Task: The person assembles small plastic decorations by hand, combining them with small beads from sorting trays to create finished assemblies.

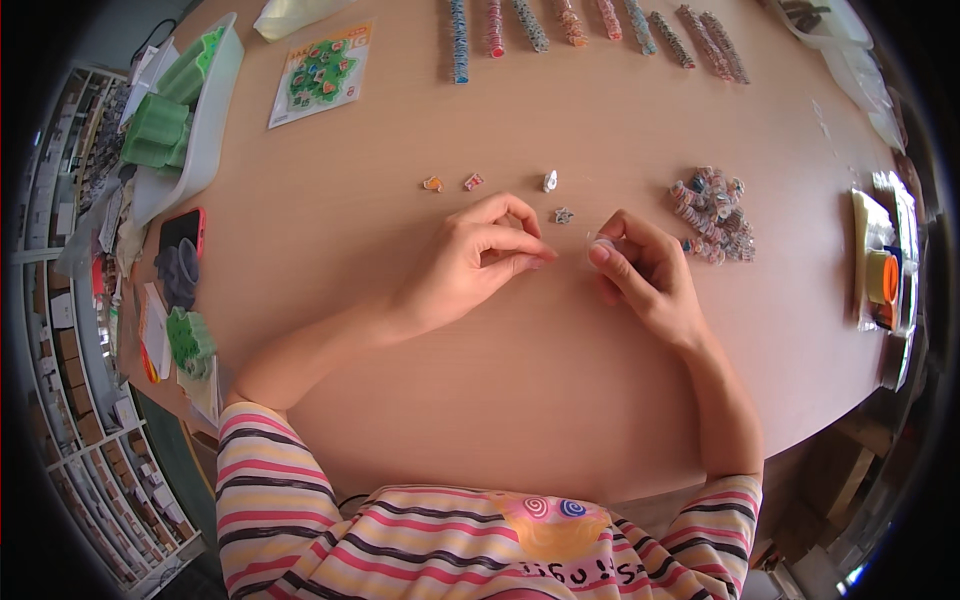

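Capsule [600,243], small and clear, pinched in my right hand [645,275] above table [520,380]. Left hand [480,258] curled, fingertips pressed together; can't tell what they grip. Four charms [471,182] loose ahead, unpacked. Filled pile [714,212] right: I judge work partway.
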